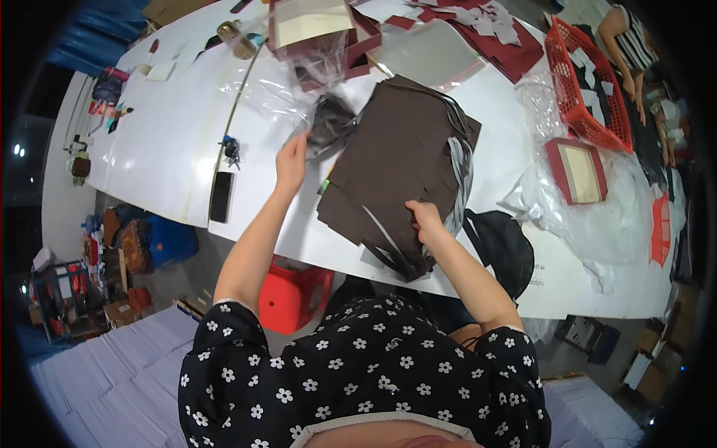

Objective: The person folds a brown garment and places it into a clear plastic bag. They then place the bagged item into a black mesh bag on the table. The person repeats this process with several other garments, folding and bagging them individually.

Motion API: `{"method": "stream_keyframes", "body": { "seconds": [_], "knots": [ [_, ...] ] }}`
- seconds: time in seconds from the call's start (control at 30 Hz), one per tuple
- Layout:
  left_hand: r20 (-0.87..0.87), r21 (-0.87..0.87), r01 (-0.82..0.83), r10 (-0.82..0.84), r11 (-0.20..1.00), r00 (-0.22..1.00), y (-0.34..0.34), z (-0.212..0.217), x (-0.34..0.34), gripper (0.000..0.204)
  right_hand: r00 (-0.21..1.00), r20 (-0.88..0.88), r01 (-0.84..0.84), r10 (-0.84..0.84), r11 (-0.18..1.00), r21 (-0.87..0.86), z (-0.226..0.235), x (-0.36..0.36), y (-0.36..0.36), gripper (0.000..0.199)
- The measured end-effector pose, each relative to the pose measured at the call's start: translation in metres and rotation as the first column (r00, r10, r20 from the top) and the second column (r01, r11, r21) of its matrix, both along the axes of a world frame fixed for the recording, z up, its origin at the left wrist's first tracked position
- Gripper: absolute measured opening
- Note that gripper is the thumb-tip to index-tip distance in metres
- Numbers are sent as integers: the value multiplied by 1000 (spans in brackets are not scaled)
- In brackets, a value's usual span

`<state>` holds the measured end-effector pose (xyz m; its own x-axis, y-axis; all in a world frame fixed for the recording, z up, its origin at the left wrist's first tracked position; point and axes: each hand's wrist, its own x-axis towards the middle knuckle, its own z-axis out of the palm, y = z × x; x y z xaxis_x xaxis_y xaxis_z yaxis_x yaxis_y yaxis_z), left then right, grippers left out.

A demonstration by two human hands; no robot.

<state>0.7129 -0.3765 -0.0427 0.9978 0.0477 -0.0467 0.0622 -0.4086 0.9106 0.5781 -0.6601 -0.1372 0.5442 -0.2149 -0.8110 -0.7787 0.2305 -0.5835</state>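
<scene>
A stack of flat dark brown sheets, with grey and dark strips along its edges, lies on the white table in front of me. My right hand is on the near right part of the stack, its fingers curled and pinching at the brown material. To the left of the stack, my left hand grips the edge of a dark, see-through plastic bag. That bag is crumpled, and its far side touches the stack. The fingertips of my left hand are partly hidden by the plastic.
Clear plastic film and a dark red box lie beyond my left hand. A phone and keys are at the left. A black bag, an open box and a red basket stand right; another person is beyond.
</scene>
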Motion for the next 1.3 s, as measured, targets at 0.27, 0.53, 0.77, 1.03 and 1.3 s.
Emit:
{"method": "stream_keyframes", "body": {
  "seconds": [0.27, 0.53, 0.77, 1.03, 1.3],
  "knots": [
    [265, 349, -103, 7, 932, 964, -11, -75, -90, 63, 1000, -31, 13, -6, 973, 229, 2, -37, -14, 25],
    [62, 730, 457, -715, 508, 696, -61, -52, -155, 62, 997, -43, -49, 66, 948, 315, -6, -49, -2, 32],
    [87, 737, 516, -818, 437, 568, -46, -60, -145, 32, 961, 85, -262, 262, 965, -11, -22, -56, 26, 38],
    [63, 818, 537, -960, 207, 273, -132, -60, -49, 52, 920, 50, -376, 388, 913, -156, -25, -41, 25, 51],
    [-71, 855, 515, -970, 62, 234, -151, -83, -46, 43, 433, 337, -163, 836, 440, -883, -1, -67, 51, 37]
  ]
}}
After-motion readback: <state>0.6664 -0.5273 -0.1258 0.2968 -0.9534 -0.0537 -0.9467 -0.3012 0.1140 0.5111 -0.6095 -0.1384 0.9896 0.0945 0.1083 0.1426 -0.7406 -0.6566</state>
